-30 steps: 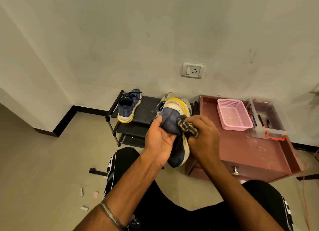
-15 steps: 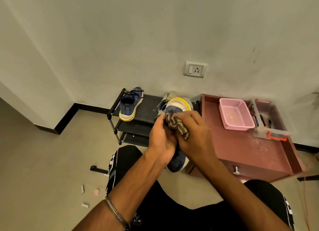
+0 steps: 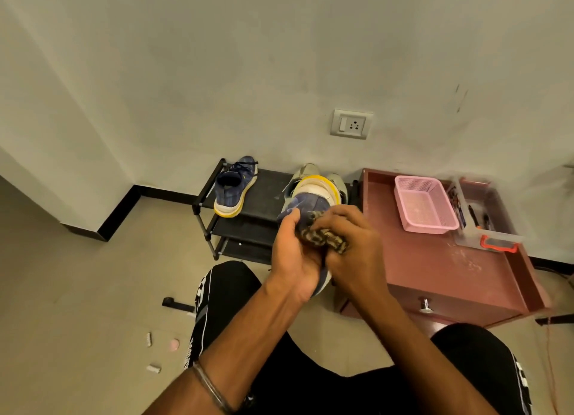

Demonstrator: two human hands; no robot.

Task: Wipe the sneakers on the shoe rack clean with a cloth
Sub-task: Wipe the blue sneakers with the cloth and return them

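- Sneaker, blue knit with a white-and-yellow sole, sits in my left hand, above the black metal shoe rack, its long axis pointing away from me.
- My left fingers curl clamped around its upper.
- My right hand, just beside, presses a bunched brown patterned cloth against it, fingers closed on the cloth.
- Its blue mate waits on the rack.

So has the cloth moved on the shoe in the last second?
Yes. The cloth slid from the right hand's far side, up near the yellow-edged sole, then back toward the person.
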